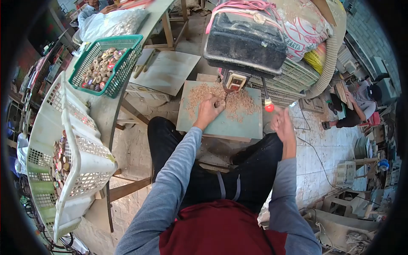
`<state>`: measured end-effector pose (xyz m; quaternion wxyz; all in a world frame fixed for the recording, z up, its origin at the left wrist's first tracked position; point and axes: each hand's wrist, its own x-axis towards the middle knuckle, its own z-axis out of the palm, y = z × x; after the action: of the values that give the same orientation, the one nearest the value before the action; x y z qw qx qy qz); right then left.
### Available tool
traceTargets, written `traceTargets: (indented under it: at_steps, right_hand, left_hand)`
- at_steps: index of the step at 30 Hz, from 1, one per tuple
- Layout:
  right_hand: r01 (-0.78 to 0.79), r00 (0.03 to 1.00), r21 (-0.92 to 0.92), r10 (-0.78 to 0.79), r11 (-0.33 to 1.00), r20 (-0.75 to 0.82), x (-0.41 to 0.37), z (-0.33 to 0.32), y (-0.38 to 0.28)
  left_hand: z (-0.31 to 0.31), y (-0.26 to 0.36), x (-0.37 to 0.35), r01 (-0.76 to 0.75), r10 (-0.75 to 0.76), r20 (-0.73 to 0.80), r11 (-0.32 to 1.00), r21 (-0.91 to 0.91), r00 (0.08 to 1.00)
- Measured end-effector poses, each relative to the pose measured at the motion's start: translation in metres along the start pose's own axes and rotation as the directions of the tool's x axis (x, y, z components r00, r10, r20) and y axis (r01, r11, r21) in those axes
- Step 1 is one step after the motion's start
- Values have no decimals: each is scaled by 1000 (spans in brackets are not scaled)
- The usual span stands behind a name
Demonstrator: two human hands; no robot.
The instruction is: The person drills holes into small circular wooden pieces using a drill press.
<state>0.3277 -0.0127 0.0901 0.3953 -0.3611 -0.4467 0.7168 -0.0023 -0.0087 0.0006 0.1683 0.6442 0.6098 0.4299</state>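
Observation:
My left hand (207,111) is closed around a small round wooden piece (219,104) with a hole in it, down on the drill press table (195,123) among curly wood shavings (241,104). Just above it is the lower part of the black drill press (244,42), whose chuck and bit are hard to make out. A lever with a red knob (269,108) hangs from the machine's right side. My right hand (283,126) is raised just below and right of that knob, its fingers apart and holding nothing.
At left, a green basket (138,46) of small round wooden pieces stands on a long table (95,112), beside a tilted white basket (91,157) with more. A ribbed hose (330,63) curves behind the machine. Another person (355,102) sits at right; a cable (316,155) crosses the floor.

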Motion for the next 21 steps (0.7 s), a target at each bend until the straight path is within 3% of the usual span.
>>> traceTargets:
  at_steps: [2, 4, 5, 6, 8, 9, 11, 12, 14, 15, 16, 17, 20, 21]
  right_hand:
    - [-2, 981, 224, 46, 974, -187, -14, -11, 30]
    - [-9, 963, 360, 105, 933, -249, -21, -27, 61]
    - [4, 960, 405, 110, 914, -257, -17, -40, 72]
    - [34, 956, 380, 81, 925, -283, -16, -41, 71]
    - [57, 960, 364, 49, 930, -276, -12, -44, 72]
    - [51, 953, 380, 68, 924, -294, -10, -50, 76]
    - [42, 953, 392, 81, 919, -292, -3, -51, 78]
    - [35, 940, 374, 96, 927, -326, -2, -47, 76]
    - [16, 921, 326, 113, 945, -373, -2, -40, 73]
    - [12, 923, 330, 116, 944, -367, 1, -38, 75]
    - [-1, 923, 325, 125, 946, -363, 2, -39, 76]
    - [-13, 923, 316, 133, 949, -361, 0, -40, 76]
    - [-1, 936, 304, 108, 953, -334, -3, -35, 72]
    - [5, 937, 307, 102, 952, -333, -4, -41, 75]
  left_hand:
    - [-6, 5, -9, 88, -92, -24, 985, -147, 995]
    - [-4, 2, -25, 25, -43, -113, 988, -149, 993]
    - [-7, 3, -35, -46, 39, -130, 997, -54, 991]
    - [-10, 5, -45, -109, 114, -136, 993, 43, 984]
    - [-28, 22, -59, -235, 241, -112, 970, 60, 964]
    - [-36, 32, -58, -231, 240, -130, 969, 85, 962]
    - [-52, 55, -52, -17, -9, -213, 993, -120, 977]
    - [-72, 68, -39, -42, -22, -291, 976, -212, 957]
    - [-106, 73, 3, -126, -221, -476, 795, -593, 851]
    - [-148, 103, 21, -114, -379, -421, 617, -779, 824]
    - [-177, 101, 47, -165, -426, -287, 301, -939, 858]
    - [-197, 112, 58, -191, -500, -215, 100, -976, 839]
    - [-197, 124, 54, -164, -523, -176, 69, -984, 834]
    - [-182, 122, 38, -46, -537, -82, 80, -996, 840]
